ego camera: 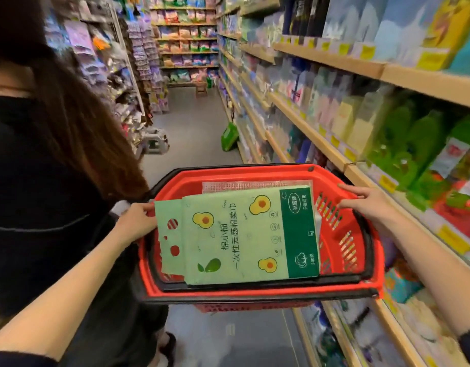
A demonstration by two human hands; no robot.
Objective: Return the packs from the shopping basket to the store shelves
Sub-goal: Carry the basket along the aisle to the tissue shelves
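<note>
Holding the red shopping basket (342, 274) out level in front of me, I have one hand on each side of it. My left hand (138, 221) is curled round the left rim, its fingertips right beside the punched header of the top pack; whether they also touch that header I cannot tell. My right hand (366, 205) grips the right rim, the thumb reaching inside over the slotted wall and the fingers lying along the top edge. The basket's black handle (371, 247) is folded down flat along the rim. Inside, a pale green tissue pack (239, 234) printed with halved avocados and a dark green band lies flat on top, its header overhanging the left rim. Under it the edge of a clear pack with a pink pattern (255, 184) shows toward the far wall. Wooden store shelves (334, 154) filled with pastel and green packs run along my right, just beside the basket. On my left stands a person in a black top (43, 194) with long hair. Farther down the aisle a green basket (230, 136) leans against the shelving and a grey step stool (155, 140) sits on the floor.
</note>
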